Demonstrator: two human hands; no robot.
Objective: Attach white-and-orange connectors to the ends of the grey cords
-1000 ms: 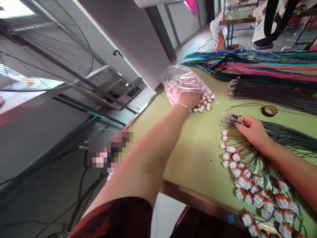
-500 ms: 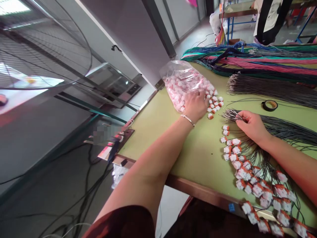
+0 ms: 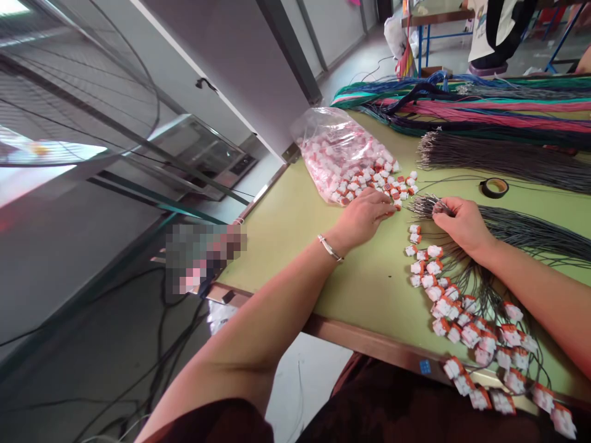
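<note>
My left hand [image 3: 364, 216] is just below the mouth of a clear plastic bag [image 3: 332, 147] of white-and-orange connectors, its fingertips at a loose connector [image 3: 398, 205] on the table; whether it grips that piece is hard to see. More loose connectors [image 3: 381, 178] spill from the bag. My right hand [image 3: 458, 223] is closed on the tip end of a bundle of dark wires [image 3: 521, 227]. Below it, wires with connectors fitted [image 3: 443, 307] fan out toward the table's front edge, some hanging over it.
A roll of black tape [image 3: 494, 187] lies behind my right hand. Farther back are another dark wire bundle [image 3: 498, 161] and long coloured wires [image 3: 462, 111]. A fan [image 3: 78, 80] stands at the left. A person's torso [image 3: 494, 31] shows behind the table.
My left hand has come off the bag and the connector pile, moving toward me to the pile's near edge. My right hand stays at the wire tips. The view has shifted slightly.
</note>
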